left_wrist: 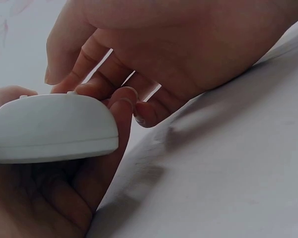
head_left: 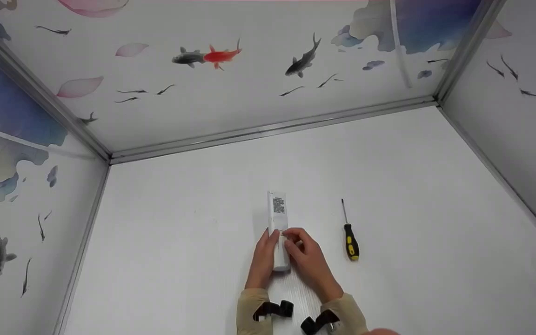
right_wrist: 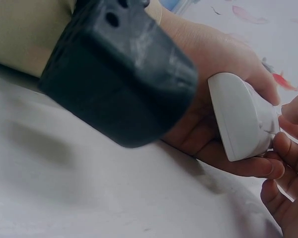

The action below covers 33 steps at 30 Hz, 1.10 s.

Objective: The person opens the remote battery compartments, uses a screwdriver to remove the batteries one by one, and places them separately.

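A white remote control (head_left: 281, 258) with a black-and-white code printed on its upturned face is in the head view. My left hand (head_left: 262, 260) grips it from the left, thumb on top and fingers wrapped round the underside. In the left wrist view the rounded end of the remote (left_wrist: 54, 129) faces the camera. From the right, my right hand (head_left: 313, 263) brings its bent fingertips to the middle of the upturned face. Whether those fingertips pinch anything small is hidden. The right wrist view shows the remote (right_wrist: 241, 119) in the left palm.
A black-and-yellow screwdriver (head_left: 351, 244) lies on the white table (head_left: 179, 260) to the right of the hands, its tip pointing away. Walls with painted fish (head_left: 221, 56) enclose the table at the back and both sides. Black camera straps (head_left: 275, 309) sit on the wrists.
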{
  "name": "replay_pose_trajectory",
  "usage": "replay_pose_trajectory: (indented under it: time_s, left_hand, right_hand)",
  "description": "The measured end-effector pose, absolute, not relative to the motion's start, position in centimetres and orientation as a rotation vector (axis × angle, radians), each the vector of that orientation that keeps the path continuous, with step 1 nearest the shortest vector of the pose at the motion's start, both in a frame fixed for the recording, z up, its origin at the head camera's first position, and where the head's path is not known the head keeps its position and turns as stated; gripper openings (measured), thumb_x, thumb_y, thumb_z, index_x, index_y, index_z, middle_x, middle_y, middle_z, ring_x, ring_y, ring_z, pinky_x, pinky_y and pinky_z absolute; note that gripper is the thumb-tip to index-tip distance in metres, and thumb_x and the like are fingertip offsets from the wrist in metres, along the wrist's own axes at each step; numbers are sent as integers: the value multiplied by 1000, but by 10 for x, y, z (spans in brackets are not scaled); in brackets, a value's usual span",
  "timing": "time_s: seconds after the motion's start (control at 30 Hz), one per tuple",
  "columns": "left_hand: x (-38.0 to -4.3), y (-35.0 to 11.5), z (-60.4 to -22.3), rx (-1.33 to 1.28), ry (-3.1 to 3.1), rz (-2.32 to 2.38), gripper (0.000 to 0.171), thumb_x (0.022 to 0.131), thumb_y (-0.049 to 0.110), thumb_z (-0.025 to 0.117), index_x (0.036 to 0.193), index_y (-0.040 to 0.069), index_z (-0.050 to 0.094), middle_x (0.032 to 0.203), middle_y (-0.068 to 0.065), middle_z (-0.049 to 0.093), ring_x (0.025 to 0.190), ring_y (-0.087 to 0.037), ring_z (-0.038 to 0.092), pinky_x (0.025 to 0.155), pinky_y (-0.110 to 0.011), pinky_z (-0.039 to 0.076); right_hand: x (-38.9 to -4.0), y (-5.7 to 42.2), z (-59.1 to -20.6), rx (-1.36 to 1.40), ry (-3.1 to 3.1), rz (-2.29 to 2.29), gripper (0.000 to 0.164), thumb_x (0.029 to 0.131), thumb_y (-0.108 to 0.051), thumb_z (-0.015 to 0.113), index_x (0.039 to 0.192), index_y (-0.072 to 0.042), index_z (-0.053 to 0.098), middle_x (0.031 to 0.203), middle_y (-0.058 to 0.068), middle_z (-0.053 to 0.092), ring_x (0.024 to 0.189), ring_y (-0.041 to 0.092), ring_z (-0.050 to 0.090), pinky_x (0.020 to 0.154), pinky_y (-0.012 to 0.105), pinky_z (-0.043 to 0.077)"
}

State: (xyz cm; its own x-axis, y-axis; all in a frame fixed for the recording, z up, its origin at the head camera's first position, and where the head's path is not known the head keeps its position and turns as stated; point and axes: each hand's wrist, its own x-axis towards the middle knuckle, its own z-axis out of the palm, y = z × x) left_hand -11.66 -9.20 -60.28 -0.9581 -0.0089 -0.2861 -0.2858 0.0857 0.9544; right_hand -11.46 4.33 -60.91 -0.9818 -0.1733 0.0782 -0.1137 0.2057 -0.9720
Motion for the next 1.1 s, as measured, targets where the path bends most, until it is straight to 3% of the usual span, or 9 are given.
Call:
replay_pose_trajectory:
  time_s: [0.43,1.1]
  left_hand:
    - [-115,-92,-603,-312,2120,2007,55,87,57,39,131,24,43,126,1,48,109,-15,45,89,-35,37]
    - [-115,-91,-604,-281,2181,1966,58,88,57,39,135,23,38,132,1,43,118,-15,39,96,-39,31]
  right_hand:
    - [-115,44,-607,-337,2390,-1937,22,90,-34,52,110,-24,53,90,-4,52,76,14,50,64,27,44]
    - [-114,45,-610,-384,2433,-1890,25,91,-34,50,114,-29,55,92,-5,53,80,13,51,66,28,44]
